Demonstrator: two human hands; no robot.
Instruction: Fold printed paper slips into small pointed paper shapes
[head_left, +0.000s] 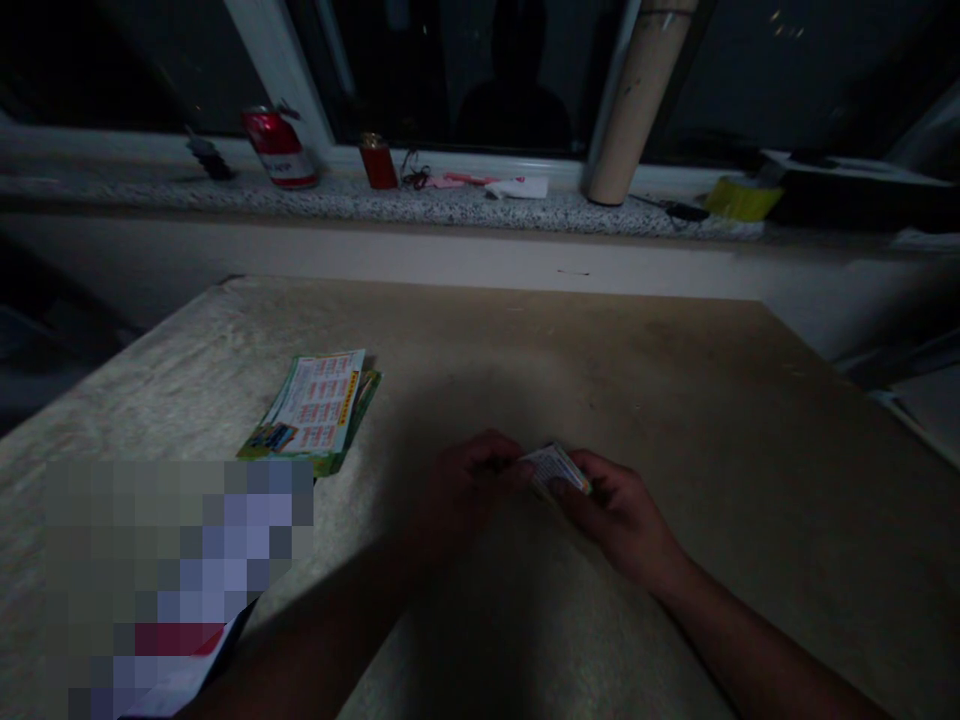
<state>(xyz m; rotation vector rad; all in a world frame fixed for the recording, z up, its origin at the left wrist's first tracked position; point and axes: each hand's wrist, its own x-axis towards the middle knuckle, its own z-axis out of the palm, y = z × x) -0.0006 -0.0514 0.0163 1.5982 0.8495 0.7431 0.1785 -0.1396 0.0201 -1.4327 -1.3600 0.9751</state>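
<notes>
Over the middle of the table, my right hand grips a small printed paper, with the thumb on top and the fingers behind it. The paper is pale with fine print and looks folded or stacked; the dim light hides which. My left hand pinches its left corner between thumb and fingers. To the left lies a stack of printed calendar sheets with green borders and red number grids. Its sheets are slightly fanned out.
The worn table ends at a wall under a speckled sill. On the sill are a red can, a red jar-like item, a cardboard tube and a yellow item. A blurred-out item lies front left.
</notes>
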